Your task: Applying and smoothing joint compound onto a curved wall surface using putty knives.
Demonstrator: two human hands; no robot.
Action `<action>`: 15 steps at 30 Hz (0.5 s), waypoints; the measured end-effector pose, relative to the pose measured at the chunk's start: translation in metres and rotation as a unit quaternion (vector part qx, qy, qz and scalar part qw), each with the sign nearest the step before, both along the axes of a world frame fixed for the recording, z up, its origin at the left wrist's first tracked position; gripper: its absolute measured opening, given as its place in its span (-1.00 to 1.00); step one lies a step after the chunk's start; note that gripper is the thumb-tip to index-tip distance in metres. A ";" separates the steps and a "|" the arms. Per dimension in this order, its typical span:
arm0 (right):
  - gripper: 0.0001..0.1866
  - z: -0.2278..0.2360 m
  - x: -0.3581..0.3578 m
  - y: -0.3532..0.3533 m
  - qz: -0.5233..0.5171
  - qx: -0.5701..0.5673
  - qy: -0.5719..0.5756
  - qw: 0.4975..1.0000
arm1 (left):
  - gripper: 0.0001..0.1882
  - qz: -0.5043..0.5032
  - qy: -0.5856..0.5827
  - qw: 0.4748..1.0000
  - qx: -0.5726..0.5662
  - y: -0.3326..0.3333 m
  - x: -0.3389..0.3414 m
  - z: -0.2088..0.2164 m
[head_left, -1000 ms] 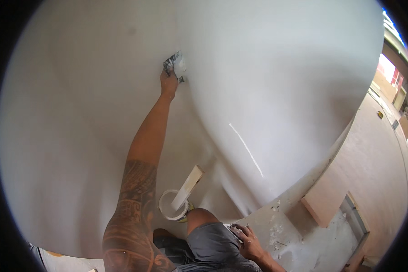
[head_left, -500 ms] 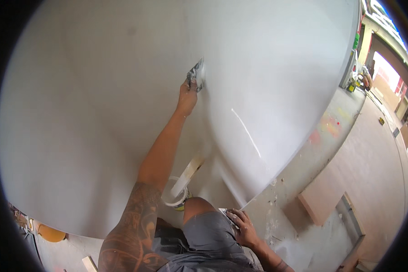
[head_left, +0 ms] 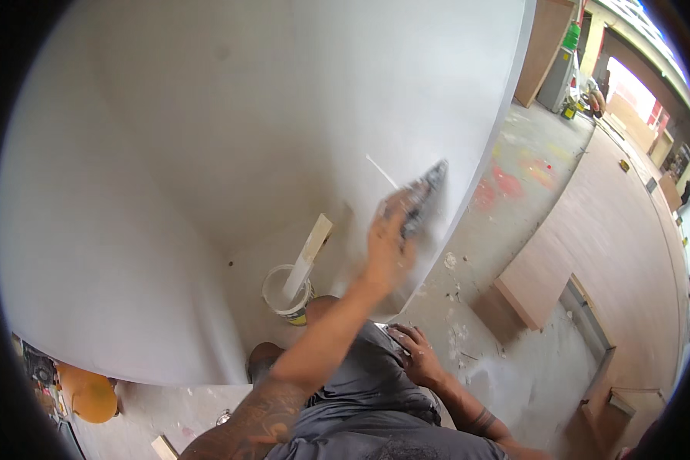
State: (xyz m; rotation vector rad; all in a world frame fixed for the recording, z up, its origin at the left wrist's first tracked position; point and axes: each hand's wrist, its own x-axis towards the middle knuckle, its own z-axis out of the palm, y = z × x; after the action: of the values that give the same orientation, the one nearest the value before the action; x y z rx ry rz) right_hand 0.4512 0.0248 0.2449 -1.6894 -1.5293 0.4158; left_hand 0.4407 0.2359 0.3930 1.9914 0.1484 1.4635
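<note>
My left hand (head_left: 391, 238), blurred by motion, grips a putty scraper (head_left: 427, 198) with a dark, smeared blade. The blade is at the right part of the large curved white panel (head_left: 429, 84), beside a thin white streak (head_left: 379, 170). By my right thigh, my right hand (head_left: 416, 354) is closed around a flat, pale-edged piece that looks like a second scraper (head_left: 385, 328), mostly hidden by the fingers. In front of my knees stands a white bucket (head_left: 272, 287) with a pale wooden stick (head_left: 312, 249) leaning up out of it.
The panel curves around my front and left. To the right, a large brown board structure (head_left: 629, 230) with a cut-out corner spans the paint-stained concrete floor (head_left: 506, 184). At lower left are a round orange object (head_left: 90, 395) and a small wood offcut (head_left: 162, 447).
My left hand with the scraper has swept right and down across the panel, toward the white streak. The view has shifted a little. My right hand stays by my thigh.
</note>
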 end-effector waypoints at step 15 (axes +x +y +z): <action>-0.68 0.016 0.012 0.022 -0.155 0.110 0.690 0.698 | -0.40 -0.212 0.004 0.974 -0.078 -0.041 -0.099 -0.030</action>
State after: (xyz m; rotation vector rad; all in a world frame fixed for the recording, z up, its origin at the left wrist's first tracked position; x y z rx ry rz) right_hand 0.4637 0.0467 0.2607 -0.8649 -0.1289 0.9597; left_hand 0.3413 0.1946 0.3627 1.7673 -0.1491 1.1319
